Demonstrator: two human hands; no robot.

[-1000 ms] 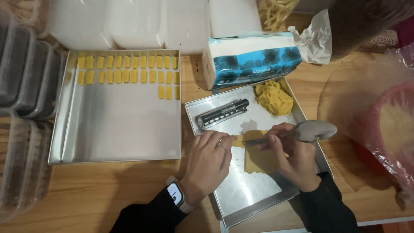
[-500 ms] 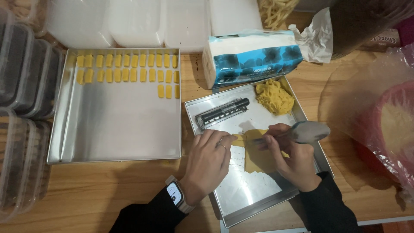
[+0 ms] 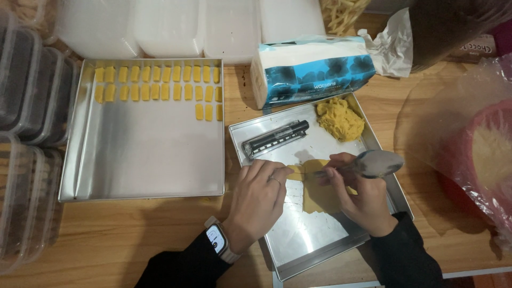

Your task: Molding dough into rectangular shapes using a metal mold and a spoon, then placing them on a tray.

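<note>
My right hand (image 3: 358, 200) grips a metal spoon (image 3: 373, 164) by its handle, the bowl pointing right and the handle end resting on a flat yellow dough sheet (image 3: 319, 196). My left hand (image 3: 258, 200) rests fingertips on a small yellow dough piece (image 3: 295, 172) at the sheet's left edge. Both lie in a small metal tray (image 3: 298, 242). In the tray's far corner sits a lump of yellow dough (image 3: 340, 118), with a black and silver tube-shaped tool (image 3: 274, 138) to its left.
A larger metal tray (image 3: 144, 154) at left holds rows of small yellow dough pieces (image 3: 157, 82) along its far side. A blue and white tissue pack (image 3: 312, 69) lies behind the small tray. Stacked plastic containers (image 3: 29, 106) line the left; a plastic-covered red bowl (image 3: 480, 154) stands right.
Both hands stay over the dough sheet with only slight shifts; the spoon remains in the right hand, its handle end still at the sheet.
</note>
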